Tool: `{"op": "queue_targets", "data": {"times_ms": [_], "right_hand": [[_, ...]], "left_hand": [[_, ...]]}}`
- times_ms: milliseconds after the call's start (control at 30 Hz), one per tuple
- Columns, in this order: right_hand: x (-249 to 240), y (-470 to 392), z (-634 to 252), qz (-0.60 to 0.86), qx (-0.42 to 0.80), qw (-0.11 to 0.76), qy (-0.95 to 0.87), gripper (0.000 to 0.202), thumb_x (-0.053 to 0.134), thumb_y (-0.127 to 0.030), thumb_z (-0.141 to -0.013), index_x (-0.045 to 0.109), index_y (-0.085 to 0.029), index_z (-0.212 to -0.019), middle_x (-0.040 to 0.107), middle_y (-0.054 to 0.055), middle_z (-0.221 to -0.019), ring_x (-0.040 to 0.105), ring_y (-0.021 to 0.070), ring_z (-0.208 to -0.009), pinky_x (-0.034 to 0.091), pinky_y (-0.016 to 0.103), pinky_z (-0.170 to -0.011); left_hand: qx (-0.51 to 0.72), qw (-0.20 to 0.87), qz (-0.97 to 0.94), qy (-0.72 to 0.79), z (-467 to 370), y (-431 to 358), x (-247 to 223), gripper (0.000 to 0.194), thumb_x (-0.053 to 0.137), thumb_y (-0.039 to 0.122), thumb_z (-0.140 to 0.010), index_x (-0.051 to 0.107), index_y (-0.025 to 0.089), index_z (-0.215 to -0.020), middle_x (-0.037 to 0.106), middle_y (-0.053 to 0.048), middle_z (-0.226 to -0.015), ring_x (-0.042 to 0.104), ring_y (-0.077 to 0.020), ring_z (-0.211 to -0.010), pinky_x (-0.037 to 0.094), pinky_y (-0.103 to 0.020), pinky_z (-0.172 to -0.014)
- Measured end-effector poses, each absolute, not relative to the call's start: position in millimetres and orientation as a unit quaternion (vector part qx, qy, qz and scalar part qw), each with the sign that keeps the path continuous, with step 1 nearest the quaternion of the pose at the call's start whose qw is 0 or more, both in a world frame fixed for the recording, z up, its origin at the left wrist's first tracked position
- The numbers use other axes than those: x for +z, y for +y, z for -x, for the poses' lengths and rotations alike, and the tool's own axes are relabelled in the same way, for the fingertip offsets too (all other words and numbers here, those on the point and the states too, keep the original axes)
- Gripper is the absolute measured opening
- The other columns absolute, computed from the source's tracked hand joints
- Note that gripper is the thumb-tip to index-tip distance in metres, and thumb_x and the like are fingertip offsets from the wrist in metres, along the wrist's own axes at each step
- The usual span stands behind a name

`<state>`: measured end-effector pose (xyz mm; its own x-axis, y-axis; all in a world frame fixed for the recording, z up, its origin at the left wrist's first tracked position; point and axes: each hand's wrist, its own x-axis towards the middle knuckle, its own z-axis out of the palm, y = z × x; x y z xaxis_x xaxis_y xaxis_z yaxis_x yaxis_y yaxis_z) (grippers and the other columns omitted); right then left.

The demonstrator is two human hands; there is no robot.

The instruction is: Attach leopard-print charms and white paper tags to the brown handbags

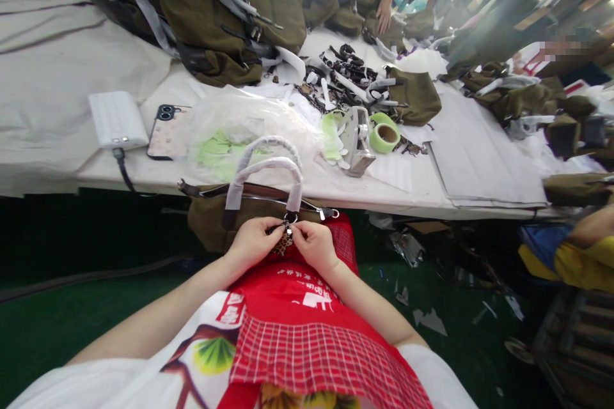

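Both hands [285, 244] are pinching the leopard-print charm [282, 244] at the olive handbag's [208, 220] handle base; bag is sitting in front of the bench [407, 195], wrapped handles [265, 169] standing up.

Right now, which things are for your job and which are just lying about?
Seemingly for the job:
- olive handbag
- leopard-print piece, between left hand and right hand

Apparently just lying about:
- smartphone
- white power bank
- floor scraps

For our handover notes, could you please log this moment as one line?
left hand: pinching leopard-print piece | right hand: pinching same piece | olive bag: handles wrapped, zipper open | tape roll: on table
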<state>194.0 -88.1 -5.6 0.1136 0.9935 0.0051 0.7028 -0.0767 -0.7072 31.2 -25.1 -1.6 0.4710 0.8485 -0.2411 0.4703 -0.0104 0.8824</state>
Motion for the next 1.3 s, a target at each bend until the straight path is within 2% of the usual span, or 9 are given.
{"op": "queue_targets", "data": {"times_ms": [233,367,533,700,867,1000,1100,1200,1300], "right_hand": [[5.6,-90.3,-190.0,0.712,0.208,0.193,-0.642,0.026,0.052,-0.031,-0.094,0.074,-0.023,-0.084,0.076,0.006,-0.083,0.069,0.0192,-0.074,0.043,0.025,-0.068],[-0.4,-89.0,-190.6,0.716,0.307,0.248,-0.575,0.030,0.051,-0.038,-0.095,0.075,-0.024,-0.082,0.074,0.003,-0.075,0.068,0.0177,-0.067,0.044,0.025,-0.063],[-12.5,-85.9,-191.2,0.683,0.476,0.348,-0.432,0.032,0.055,-0.042,-0.090,0.072,-0.018,-0.077,0.062,0.000,-0.051,0.061,0.0148,-0.050,0.046,0.023,-0.055],[-13.7,-88.7,-194.8,0.678,0.441,0.385,-0.443,0.026,0.058,-0.040,-0.086,0.068,-0.017,-0.081,0.065,0.000,-0.061,0.060,0.0144,-0.056,0.047,0.024,-0.057],[-16.2,-91.2,-195.8,0.680,0.408,0.384,-0.473,0.024,0.057,-0.038,-0.085,0.065,-0.019,-0.074,0.063,-0.001,-0.064,0.057,0.0136,-0.059,0.047,0.023,-0.059],[-15.6,-87.5,-193.9,0.679,0.412,0.379,-0.475,0.027,0.058,-0.039,-0.086,0.065,-0.018,-0.070,0.063,-0.001,-0.060,0.056,0.0127,-0.056,0.046,0.023,-0.058],[-16.4,-83.1,-193.1,0.686,0.429,0.355,-0.468,0.029,0.058,-0.040,-0.087,0.067,-0.018,-0.069,0.064,-0.001,-0.057,0.057,0.0122,-0.053,0.046,0.022,-0.057],[-18.1,-79.0,-192.9,0.691,0.447,0.337,-0.457,0.029,0.059,-0.039,-0.087,0.067,-0.018,-0.068,0.063,-0.001,-0.053,0.057,0.0115,-0.049,0.047,0.021,-0.056],[-16.7,-75.4,-192.7,0.697,0.452,0.341,-0.441,0.029,0.059,-0.040,-0.086,0.067,-0.018,-0.069,0.064,-0.001,-0.052,0.059,0.0121,-0.049,0.046,0.021,-0.055]], "left_hand": [[0.186,0.444,-0.737,0.474,-30.6,-29.8,5.6,0.034,0.052,0.042,-0.085,0.078,0.022,-0.094,0.078,-0.006,-0.097,0.071,-0.0274,-0.090,0.052,-0.034,-0.082],[0.212,0.552,-0.633,0.499,-33.3,-28.6,-7.3,0.040,0.051,0.048,-0.084,0.078,0.019,-0.082,0.078,-0.006,-0.083,0.071,-0.0255,-0.078,0.053,-0.031,-0.070],[0.223,0.599,-0.575,0.511,-37.1,-28.1,-17.9,0.037,0.059,0.047,-0.079,0.077,0.016,-0.087,0.078,-0.008,-0.083,0.071,-0.0264,-0.079,0.052,-0.032,-0.069],[0.223,0.588,-0.586,0.511,-36.8,-28.2,-16.2,0.036,0.058,0.046,-0.078,0.077,0.016,-0.086,0.078,-0.008,-0.086,0.071,-0.0265,-0.081,0.052,-0.033,-0.073],[0.223,0.590,-0.580,0.515,-36.5,-27.4,-14.4,0.034,0.056,0.044,-0.078,0.077,0.017,-0.083,0.077,-0.007,-0.080,0.070,-0.0248,-0.077,0.052,-0.031,-0.067],[0.228,0.604,-0.561,0.518,-36.8,-28.1,-9.3,0.031,0.057,0.043,-0.077,0.075,0.017,-0.078,0.075,-0.006,-0.071,0.065,-0.0195,-0.062,0.047,-0.026,-0.053],[0.222,0.628,-0.527,0.527,-37.8,-29.2,-5.8,0.032,0.062,0.044,-0.074,0.074,0.015,-0.082,0.073,-0.004,-0.067,0.053,-0.0127,-0.043,0.038,-0.023,-0.041],[0.228,0.635,-0.503,0.541,-39.3,-30.1,-5.5,0.035,0.066,0.042,-0.069,0.072,0.014,-0.090,0.073,-0.004,-0.069,0.046,-0.0091,-0.037,0.035,-0.023,-0.038],[0.232,0.624,-0.526,0.530,-39.9,-30.5,-8.2,0.035,0.066,0.043,-0.071,0.072,0.015,-0.091,0.072,-0.003,-0.069,0.048,-0.0098,-0.038,0.037,-0.023,-0.040]]}}
